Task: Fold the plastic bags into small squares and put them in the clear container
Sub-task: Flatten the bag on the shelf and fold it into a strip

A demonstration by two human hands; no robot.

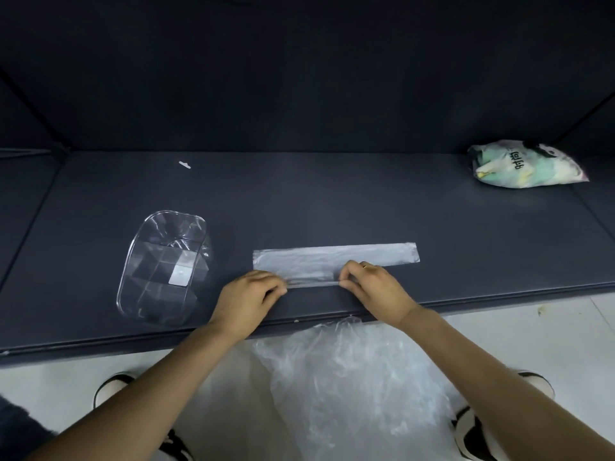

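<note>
Both the left hand and the right hand pinched the near edge of a long, flat, clear plastic bag strip on the dark table.

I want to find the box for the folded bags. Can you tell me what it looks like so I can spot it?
Look at the dark table. Left of the person's left hand, near the front edge, sits a see-through plastic container with rounded corners and some folded squares inside. Unlike the flat bag strip beside it and the colourful packet far right, it has raised walls.
</note>
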